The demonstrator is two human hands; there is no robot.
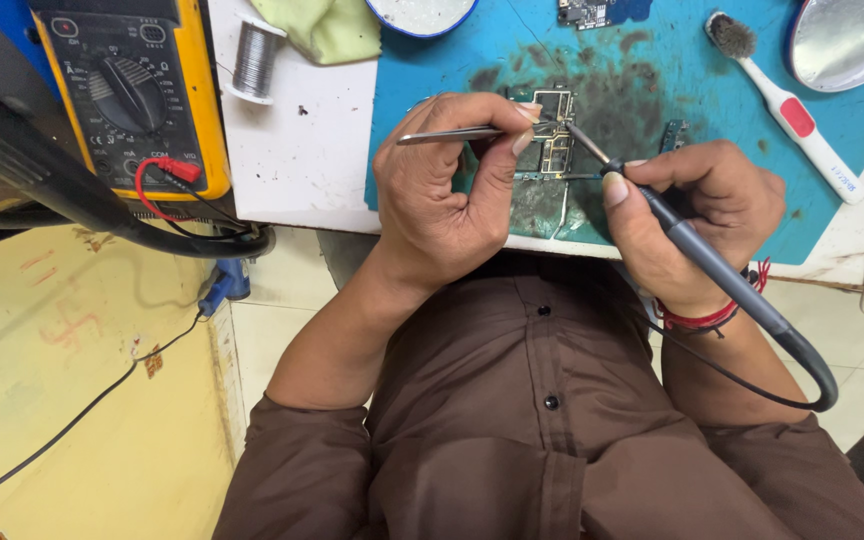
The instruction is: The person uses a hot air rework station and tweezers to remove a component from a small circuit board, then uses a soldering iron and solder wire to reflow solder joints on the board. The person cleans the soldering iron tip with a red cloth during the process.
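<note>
Left hand (442,190) pinches one tweezers (449,134); right hand (697,215) grips one soldering iron (712,268), seemingly touching one board (556,140).

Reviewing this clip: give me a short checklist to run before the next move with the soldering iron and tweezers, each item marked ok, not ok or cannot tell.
1. Left hand grips the tweezers: ok.
2. Tweezer tips reach the circuit board: ok; whether they pinch a part: cannot tell.
3. Right hand holds the soldering iron by its grey handle, thumb behind the metal tip: ok.
4. Iron tip rests on the board beside the tweezer tips: ok.
5. Board lies flat on the blue mat: ok; held down: cannot tell.
6. Iron's cable hangs free off the bench edge: ok.
</note>
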